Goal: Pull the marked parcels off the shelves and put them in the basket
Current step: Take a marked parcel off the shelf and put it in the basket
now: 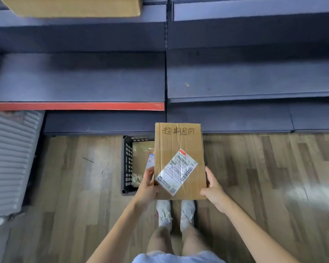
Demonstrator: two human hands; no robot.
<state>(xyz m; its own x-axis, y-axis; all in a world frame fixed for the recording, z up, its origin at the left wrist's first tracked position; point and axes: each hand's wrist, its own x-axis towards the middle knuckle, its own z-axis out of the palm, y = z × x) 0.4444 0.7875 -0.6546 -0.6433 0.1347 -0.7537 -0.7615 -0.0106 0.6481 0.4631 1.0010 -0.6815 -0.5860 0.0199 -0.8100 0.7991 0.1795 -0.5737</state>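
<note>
Box [179,160] looks stiff, plain corrugated card, flat sides, no dents showing. Probably light: it sits level between two palms with no strain in the wrists, though that is a guess. Card face is not slippery; the taped seam and glossy label [177,171] would be slicker, so best to keep hold on the bare long edges near the bottom corners, as now. Nothing marks it as fragile that can be read.

Left hand [147,185] is curled around the box's lower left edge, thumb on top, fingers underneath. Right hand [214,188] clamps the lower right edge the same way, thumb lying along the side. Both partly closed, pressing inward on the box.

Looks: brown, rectangular, longer than wide, handwritten black characters across the far end, white shipping label with barcodes stuck on crooked near the hands.

Box is held in the air between the hands, above the floor. Basket [127,164] is just beyond and left of the left hand, partly hidden under the box, with a wrapped parcel [142,149] already inside.
</note>
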